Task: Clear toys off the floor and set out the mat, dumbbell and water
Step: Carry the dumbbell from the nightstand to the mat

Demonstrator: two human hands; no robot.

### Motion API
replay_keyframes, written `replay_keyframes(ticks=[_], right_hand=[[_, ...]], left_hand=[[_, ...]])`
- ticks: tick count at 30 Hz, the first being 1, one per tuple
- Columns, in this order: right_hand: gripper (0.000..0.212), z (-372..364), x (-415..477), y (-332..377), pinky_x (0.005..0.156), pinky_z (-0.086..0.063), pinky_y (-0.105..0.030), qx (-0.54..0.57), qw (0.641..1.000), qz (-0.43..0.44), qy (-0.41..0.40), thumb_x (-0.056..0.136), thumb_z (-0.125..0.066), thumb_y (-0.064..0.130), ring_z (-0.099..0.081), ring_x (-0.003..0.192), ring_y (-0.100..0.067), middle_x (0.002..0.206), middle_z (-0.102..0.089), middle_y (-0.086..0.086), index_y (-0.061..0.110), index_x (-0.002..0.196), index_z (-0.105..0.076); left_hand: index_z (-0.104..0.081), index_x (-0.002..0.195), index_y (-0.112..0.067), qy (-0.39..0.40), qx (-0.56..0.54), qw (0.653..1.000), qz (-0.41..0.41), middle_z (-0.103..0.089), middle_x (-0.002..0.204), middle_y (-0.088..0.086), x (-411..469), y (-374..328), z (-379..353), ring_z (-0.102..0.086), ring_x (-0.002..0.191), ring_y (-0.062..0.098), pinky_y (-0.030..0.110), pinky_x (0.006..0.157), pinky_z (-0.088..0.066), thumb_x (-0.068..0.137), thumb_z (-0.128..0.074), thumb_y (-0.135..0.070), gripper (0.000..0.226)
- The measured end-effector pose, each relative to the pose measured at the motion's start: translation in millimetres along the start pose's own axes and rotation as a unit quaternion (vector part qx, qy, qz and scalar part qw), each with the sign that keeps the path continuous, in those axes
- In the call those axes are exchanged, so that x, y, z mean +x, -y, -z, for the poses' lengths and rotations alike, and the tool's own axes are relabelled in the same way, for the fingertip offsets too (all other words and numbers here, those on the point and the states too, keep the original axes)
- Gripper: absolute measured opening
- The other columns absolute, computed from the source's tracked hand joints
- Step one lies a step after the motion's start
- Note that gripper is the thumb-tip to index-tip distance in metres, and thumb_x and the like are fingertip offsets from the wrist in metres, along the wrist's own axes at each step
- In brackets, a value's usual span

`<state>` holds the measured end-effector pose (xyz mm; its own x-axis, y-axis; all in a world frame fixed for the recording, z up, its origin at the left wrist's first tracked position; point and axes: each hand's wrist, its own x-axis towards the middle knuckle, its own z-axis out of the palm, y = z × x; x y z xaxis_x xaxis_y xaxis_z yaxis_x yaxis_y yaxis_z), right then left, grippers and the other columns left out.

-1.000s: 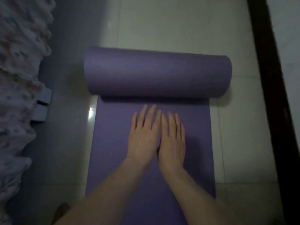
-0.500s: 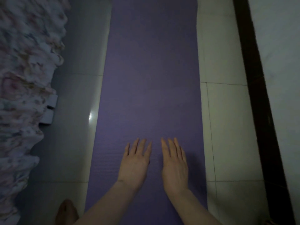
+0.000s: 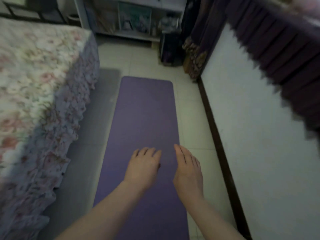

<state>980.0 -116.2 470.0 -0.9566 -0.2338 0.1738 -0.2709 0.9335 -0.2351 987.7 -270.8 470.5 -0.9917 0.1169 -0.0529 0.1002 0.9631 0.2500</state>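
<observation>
Hovering palm-down over the near half of the mat [image 3: 147,118], my left hand [image 3: 142,168] has its fingers loosely curled and my right hand [image 3: 188,170] is flatter, fingers together; both are empty, gripping nothing. Whether they touch the surface I cannot tell.

The mat lies fully unrolled on the tiled floor [image 3: 192,118], running away from me between the bed [image 3: 34,75] on my left and the white wall [image 3: 259,135] with its dark skirting on my right. I judge it light, soft and bendy, a foam sheet with a matte, faintly grained purple face and rounded far corners. It should grip the tiles more than slide, so to shift it I would pinch a long edge or a corner and lift, not push.

The bed cover is floral, with a ruffled grey-blue skirt hanging to the floor. Beyond the mat's far end stand a pale shelf unit [image 3: 131,19] and a dark curtain [image 3: 204,23]. No dumbbell or water is in view.
</observation>
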Motion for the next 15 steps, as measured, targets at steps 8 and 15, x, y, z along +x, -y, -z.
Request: replay_keyframes(ticks=[8, 15], right_hand=[[0.067, 240, 37, -11, 0.101, -0.041, -0.036, -0.061, 0.991, 0.087, -0.085, 0.077, -0.038, 0.005, -0.049, 0.128, -0.024, 0.143, -0.047, -0.009, 0.012, 0.144, -0.036], [0.067, 366, 40, -42, 0.093, -0.044, -0.035, -0.079, 0.980, 0.128, -0.133, 0.081, -0.057, 0.006, -0.053, 0.117, -0.023, 0.140, -0.047, -0.004, 0.015, 0.143, -0.034]], left_hand=[[-0.057, 0.126, -0.023, -0.130, 0.012, 0.988, -0.088, -0.062, 0.125, 0.002, 15, -106, 225, -0.058, 0.115, 0.026, 0.039, 0.097, -0.040, 0.092, -0.053, -0.035, 0.036], [-0.061, 0.118, -0.020, -0.206, 0.002, 0.969, -0.139, -0.068, 0.111, 0.004, 11, -196, 323, -0.063, 0.100, 0.028, 0.043, 0.085, -0.050, 0.091, -0.054, -0.038, 0.033]])
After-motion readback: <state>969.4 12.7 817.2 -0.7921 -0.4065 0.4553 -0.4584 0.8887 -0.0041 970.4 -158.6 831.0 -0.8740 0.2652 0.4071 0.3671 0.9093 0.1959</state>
